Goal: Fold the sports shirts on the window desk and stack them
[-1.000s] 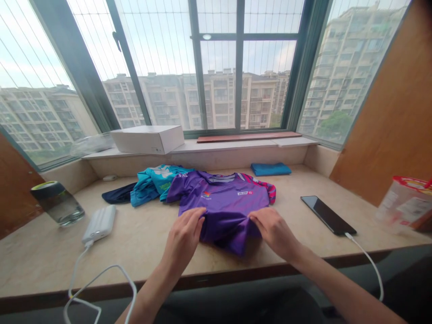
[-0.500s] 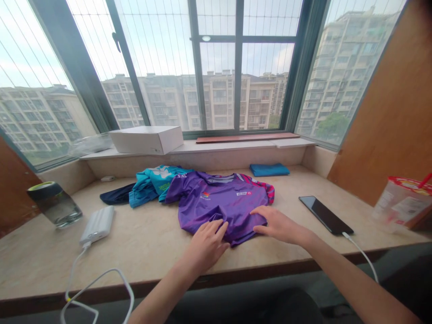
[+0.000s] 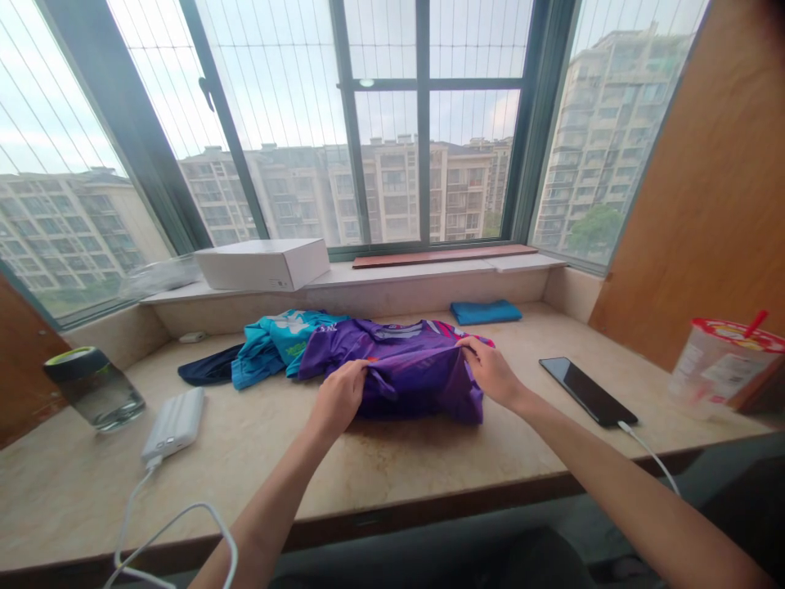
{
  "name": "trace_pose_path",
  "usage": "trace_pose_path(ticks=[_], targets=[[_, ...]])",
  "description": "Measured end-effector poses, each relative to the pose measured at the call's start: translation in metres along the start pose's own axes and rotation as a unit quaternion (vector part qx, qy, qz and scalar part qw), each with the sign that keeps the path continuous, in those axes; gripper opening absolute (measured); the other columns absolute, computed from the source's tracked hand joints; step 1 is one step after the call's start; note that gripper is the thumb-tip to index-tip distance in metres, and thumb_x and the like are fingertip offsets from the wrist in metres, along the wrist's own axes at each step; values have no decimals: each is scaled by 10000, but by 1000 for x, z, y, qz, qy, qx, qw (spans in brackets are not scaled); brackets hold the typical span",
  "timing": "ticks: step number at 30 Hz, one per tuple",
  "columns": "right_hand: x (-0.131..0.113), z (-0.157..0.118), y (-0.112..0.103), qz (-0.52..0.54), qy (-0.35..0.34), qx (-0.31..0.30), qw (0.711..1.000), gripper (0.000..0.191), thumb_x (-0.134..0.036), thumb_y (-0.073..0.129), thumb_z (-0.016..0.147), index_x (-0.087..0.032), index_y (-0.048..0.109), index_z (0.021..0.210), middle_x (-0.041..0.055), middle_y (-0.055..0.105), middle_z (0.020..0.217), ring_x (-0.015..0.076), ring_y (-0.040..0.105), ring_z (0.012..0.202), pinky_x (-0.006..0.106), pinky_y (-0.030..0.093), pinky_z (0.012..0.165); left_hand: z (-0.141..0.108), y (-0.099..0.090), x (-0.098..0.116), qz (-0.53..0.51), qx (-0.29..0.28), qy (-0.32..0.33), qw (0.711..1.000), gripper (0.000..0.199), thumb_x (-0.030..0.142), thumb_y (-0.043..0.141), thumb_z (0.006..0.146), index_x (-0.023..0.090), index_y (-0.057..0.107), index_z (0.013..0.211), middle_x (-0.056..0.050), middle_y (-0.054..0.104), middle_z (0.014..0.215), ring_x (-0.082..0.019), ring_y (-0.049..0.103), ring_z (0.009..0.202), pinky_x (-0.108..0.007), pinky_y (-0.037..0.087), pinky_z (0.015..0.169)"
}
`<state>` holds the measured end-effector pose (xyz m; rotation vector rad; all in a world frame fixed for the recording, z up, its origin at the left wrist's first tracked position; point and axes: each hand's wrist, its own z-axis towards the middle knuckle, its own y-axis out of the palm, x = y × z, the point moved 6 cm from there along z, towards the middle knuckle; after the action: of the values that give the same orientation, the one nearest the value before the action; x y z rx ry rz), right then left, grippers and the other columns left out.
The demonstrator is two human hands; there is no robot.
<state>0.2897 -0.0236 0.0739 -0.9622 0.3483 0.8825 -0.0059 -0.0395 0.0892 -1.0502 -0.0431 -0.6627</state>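
Note:
A purple jersey [image 3: 423,386] lies on the stone-topped counter, its collar toward the window and its front partly lifted. My left hand [image 3: 341,391] pinches the shirt cloth at its left side. At the right side, my right hand [image 3: 491,370] pinches the same cloth, so a raised fold stretches between both hands. The lower part hangs below this fold and reaches the counter. Left of the jersey, touching its sleeve, is a crumpled teal shirt [image 3: 270,348]. A dark navy cloth [image 3: 207,366] sticks out beside that one.
A folded blue cloth [image 3: 486,312] lies at the back. On the right are a phone [image 3: 585,391] with a cable and a lidded plastic cup [image 3: 724,368]. On the left stand a tilted-looking bottle [image 3: 98,393] and a white power bank [image 3: 175,424]. A white box [image 3: 263,265] rests on the sill.
Both hands have gone from resting on the jersey's lower front to pinching it. They have lifted the cloth up and away from me into a raised fold. The view has tilted slightly.

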Motion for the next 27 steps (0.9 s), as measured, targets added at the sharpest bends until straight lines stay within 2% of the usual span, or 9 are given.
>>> trace_pose_path(ticks=[4, 7, 9, 11, 14, 17, 21, 24, 27], targets=[[-22, 1, -14, 84, 5, 23, 996, 308, -371, 428, 993, -186, 644, 1111, 64, 714, 944, 214, 671, 870, 313, 532, 776, -2, -47, 7, -115, 98, -7, 989, 339, 338, 414, 1018, 172, 687, 1131, -44, 733, 868, -187, 689, 792, -293, 544, 758], [-46, -14, -23, 152, -27, -71, 985, 342, -461, 483, 986, -186, 660, 1085, 56, 701, 921, 204, 662, 856, 294, 536, 733, -19, -76, -8, -211, 117, -33, 970, 325, 419, 566, 941, 181, 691, 1123, -43, 725, 852, -177, 672, 710, -259, 535, 629], [-61, -29, -23, 203, -39, -197, 958, 399, -545, 534, 964, -185, 685, 1050, 50, 707, 880, 193, 665, 797, 281, 536, 689, -32, -88, -24, -297, 66, -45, 951, 368, 502, 642, 879, 183, 710, 1049, -59, 732, 826, -191, 679, 676, -272, 548, 591], [-68, -43, -18, 235, -46, -317, 918, 451, -595, 548, 952, -185, 709, 1053, 60, 734, 907, 201, 688, 830, 295, 550, 733, -41, -88, -33, -356, -56, -50, 932, 418, 573, 615, 883, 185, 725, 995, -63, 722, 725, -204, 675, 609, -300, 563, 569], [-49, -46, -1, 164, -35, -342, 924, 437, -557, 522, 982, -196, 720, 1127, 86, 759, 1061, 230, 701, 1004, 354, 546, 909, -42, -70, -33, -328, -209, -21, 921, 443, 547, 469, 978, 199, 721, 1084, -80, 763, 820, -235, 725, 755, -363, 604, 735], [-8, -38, 23, -24, -31, -256, 966, 434, -459, 529, 993, -185, 655, 1305, 142, 665, 1334, 280, 604, 1254, 445, 443, 1100, -25, -32, -37, -182, -203, 10, 962, 399, 445, 430, 1010, 200, 688, 1188, -101, 756, 1124, -252, 707, 1049, -410, 551, 964], [36, -44, 51, -168, -37, -285, 943, 538, -466, 526, 992, -205, 534, 1463, 167, 471, 1544, 314, 416, 1444, 498, 310, 1198, -13, 34, -51, 32, -207, 51, 976, 482, 358, 505, 956, 166, 579, 1391, -153, 534, 1494, -290, 486, 1395, -460, 357, 1180], [51, -47, 43, -147, -29, -319, 936, 536, -491, 494, 1001, -253, 513, 1482, 117, 428, 1583, 285, 387, 1466, 467, 295, 1211, -20, 60, -66, 107, -268, 17, 957, 563, 423, 474, 980, 155, 500, 1474, -158, 410, 1581, -312, 364, 1475, -477, 299, 1210], [58, -36, 23, -85, -23, -332, 939, 453, -440, 531, 982, -265, 614, 1392, 77, 534, 1510, 262, 486, 1399, 425, 353, 1183, -26, 61, -66, 122, -285, 16, 951, 545, 509, 411, 1006, 199, 553, 1432, -133, 504, 1524, -315, 451, 1421, -451, 357, 1172]])
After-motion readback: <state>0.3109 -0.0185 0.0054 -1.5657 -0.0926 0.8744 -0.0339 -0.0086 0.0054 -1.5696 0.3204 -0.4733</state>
